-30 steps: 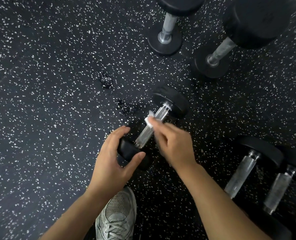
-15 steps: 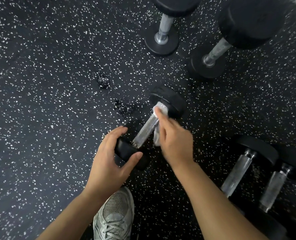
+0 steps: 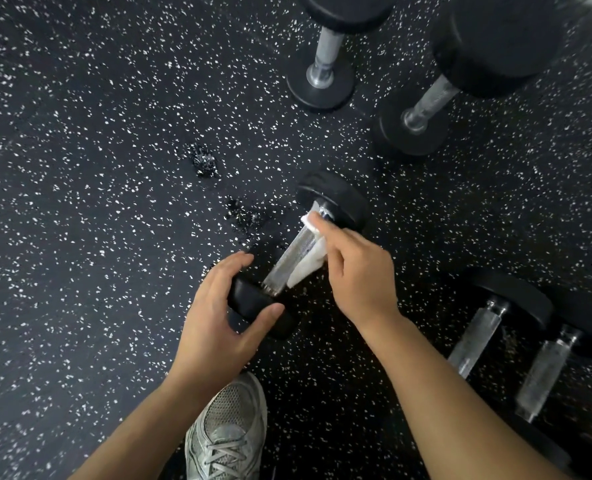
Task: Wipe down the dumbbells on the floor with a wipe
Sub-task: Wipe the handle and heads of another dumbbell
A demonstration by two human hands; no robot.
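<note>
The dumbbell [image 3: 308, 251] under treatment lies on the floor [image 3: 80, 202] in front of the person, its bar running diagonally from a near head to a far head. The left hand [image 3: 218, 317] grips the near head, fingers over the top and thumb curled under the side, steadying it. The right hand [image 3: 353, 271] pinches the wipe [image 3: 310, 259] against the bar, forefinger extended to the far end where bar meets head; the loose part of the wipe hangs along the right side of the bar.

Step in hand, by judgement: wiping the bar, with the stroke at its far end. Most of the bar's left side shows bare and knurled.

The next move likely calls for drawing the wipe back along the bar, turning the dumbbell with the left hand to reach the underside, then covering both heads.

Four other dumbbells stand or lie nearby: two upright beyond, two at right. A shoe [image 3: 227, 427] rests just below the left hand.
</note>
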